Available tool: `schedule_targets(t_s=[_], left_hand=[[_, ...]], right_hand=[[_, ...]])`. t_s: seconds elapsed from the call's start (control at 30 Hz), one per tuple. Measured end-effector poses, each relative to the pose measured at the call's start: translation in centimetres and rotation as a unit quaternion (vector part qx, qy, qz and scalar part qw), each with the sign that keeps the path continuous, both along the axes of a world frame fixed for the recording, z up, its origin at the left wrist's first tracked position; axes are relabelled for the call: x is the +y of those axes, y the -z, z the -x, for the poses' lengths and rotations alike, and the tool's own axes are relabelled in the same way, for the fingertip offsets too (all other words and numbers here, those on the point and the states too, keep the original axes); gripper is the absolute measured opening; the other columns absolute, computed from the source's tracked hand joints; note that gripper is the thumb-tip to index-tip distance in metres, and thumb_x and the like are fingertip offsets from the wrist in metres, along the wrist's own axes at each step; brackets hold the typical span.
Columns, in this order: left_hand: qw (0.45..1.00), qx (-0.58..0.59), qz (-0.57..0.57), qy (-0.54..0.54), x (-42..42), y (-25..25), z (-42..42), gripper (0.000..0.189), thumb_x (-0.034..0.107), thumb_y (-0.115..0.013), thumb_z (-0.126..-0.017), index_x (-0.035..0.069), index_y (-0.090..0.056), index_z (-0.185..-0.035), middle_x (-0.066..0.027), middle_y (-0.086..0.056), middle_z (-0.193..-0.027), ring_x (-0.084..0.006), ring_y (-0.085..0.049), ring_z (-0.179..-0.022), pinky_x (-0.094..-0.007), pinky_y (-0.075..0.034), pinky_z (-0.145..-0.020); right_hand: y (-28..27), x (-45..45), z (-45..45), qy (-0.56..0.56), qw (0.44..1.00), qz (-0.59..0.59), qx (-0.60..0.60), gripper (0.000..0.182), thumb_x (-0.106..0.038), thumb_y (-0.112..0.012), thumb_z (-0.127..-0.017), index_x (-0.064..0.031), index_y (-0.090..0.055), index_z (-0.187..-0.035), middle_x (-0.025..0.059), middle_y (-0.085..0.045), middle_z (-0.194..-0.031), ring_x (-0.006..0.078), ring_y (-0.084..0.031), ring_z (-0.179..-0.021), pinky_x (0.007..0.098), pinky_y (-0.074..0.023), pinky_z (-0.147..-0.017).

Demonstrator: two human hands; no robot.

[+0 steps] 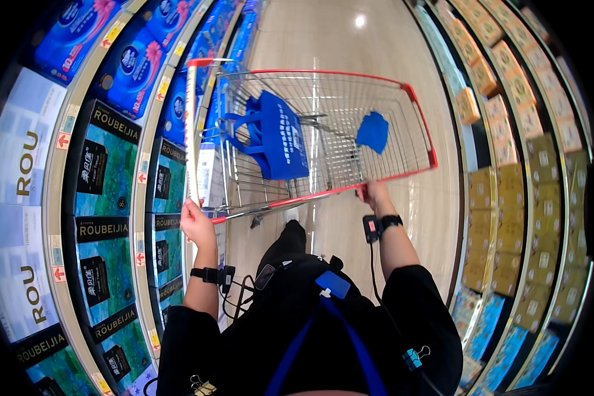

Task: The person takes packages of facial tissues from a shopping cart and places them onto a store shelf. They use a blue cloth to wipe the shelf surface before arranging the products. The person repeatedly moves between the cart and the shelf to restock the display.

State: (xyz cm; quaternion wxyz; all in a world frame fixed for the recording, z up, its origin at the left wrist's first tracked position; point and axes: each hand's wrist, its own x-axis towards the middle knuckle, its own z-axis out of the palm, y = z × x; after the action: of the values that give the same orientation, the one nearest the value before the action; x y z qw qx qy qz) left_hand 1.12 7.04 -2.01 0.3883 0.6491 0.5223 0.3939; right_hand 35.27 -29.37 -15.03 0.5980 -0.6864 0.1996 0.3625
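Observation:
A wire shopping cart (321, 190) with red rim trim stands sideways before me. My left hand (198, 225) is closed around the near end of its pale handlebar (191, 123). On the cart's near long side, my right hand (376, 195) grips the red rim, slightly blurred. A blue fabric tote bag (284, 138) with white writing lies at the handle end of the basket, its straps towards the handlebar. Nearer the front of the cart is a smaller crumpled blue piece (373, 132), perhaps cloth.
Shelves on the left hold boxed facial tissue (104, 183) and blue tissue packs (128, 69). Shelving on the right carries golden-brown packs (480, 222) and orange-beige packs (468, 106). Between them runs a shiny tiled aisle floor (336, 29).

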Motion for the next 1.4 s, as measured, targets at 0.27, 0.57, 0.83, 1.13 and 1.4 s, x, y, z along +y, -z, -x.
schedule_targets(t_s=[0.27, 0.57, 0.83, 1.13, 1.4], left_hand=[[0.999, 0.007, -0.006, 0.031, 9.6, -0.1, -8.3, 0.038, 0.031, -0.057, -0.101, -0.004, -0.069, -0.105, -0.0131, -0.07, -0.077, -0.0179, -0.065, -0.071, -0.0328, -0.051, -0.067], [0.973, 0.207, -0.101, -0.019, 19.7, -1.6, -23.1, 0.05, 0.05, -0.061, -0.092, 0.001, -0.067, -0.089, -0.0219, -0.07, -0.089, -0.0396, -0.068, -0.085, -0.0478, -0.052, -0.075], [0.981, 0.184, -0.023, 0.052, 29.2, -1.9, -35.5, 0.056, 0.054, -0.075, -0.081, -0.001, -0.068, -0.09, -0.0193, -0.07, -0.081, -0.0314, -0.069, -0.077, -0.0384, -0.052, -0.072], [0.987, 0.123, 0.099, 0.004, 36.5, 0.1, -45.6, 0.041, 0.038, -0.078, -0.084, 0.003, -0.061, -0.098, -0.0123, -0.07, -0.082, -0.0186, -0.068, -0.068, -0.0328, -0.053, -0.059], [0.983, 0.152, 0.105, -0.012, 41.9, 1.3, -51.6, 0.061, 0.047, -0.074, -0.085, -0.005, -0.053, -0.109, -0.0255, -0.069, -0.097, -0.037, -0.069, -0.093, -0.0437, -0.054, -0.079]], right_hand=[[-2.2, 5.0, -5.5, 0.016, 0.992, -0.047, 0.115, 0.027, -0.024, -0.042, -0.104, -0.0002, -0.054, -0.098, 0.0145, -0.065, -0.073, 0.0254, -0.062, -0.055, 0.0368, -0.0528, -0.049], [-4.5, 11.1, -17.7, -0.091, 0.983, -0.033, 0.158, 0.035, -0.031, -0.046, -0.103, -0.0045, -0.06, -0.085, 0.0074, -0.066, -0.069, 0.0185, -0.062, -0.058, 0.0285, -0.0473, -0.052], [-5.7, 17.5, -29.5, -0.169, 0.964, -0.041, 0.203, 0.042, -0.036, -0.046, -0.103, -0.0024, -0.065, -0.086, 0.0082, -0.068, -0.068, 0.0175, -0.062, -0.053, 0.0281, -0.048, -0.051], [-6.5, 25.5, -39.9, -0.198, 0.941, -0.056, 0.27, 0.045, -0.038, -0.048, -0.097, -0.0009, -0.072, -0.088, 0.0046, -0.066, -0.063, 0.0142, -0.056, -0.048, 0.0269, -0.0444, -0.05], [-5.2, 30.8, -45.4, -0.187, 0.935, -0.074, 0.291, 0.042, -0.04, -0.049, -0.098, -0.0068, -0.074, -0.092, -0.0004, -0.06, -0.056, 0.0126, -0.052, -0.045, 0.0278, -0.0395, -0.045]])
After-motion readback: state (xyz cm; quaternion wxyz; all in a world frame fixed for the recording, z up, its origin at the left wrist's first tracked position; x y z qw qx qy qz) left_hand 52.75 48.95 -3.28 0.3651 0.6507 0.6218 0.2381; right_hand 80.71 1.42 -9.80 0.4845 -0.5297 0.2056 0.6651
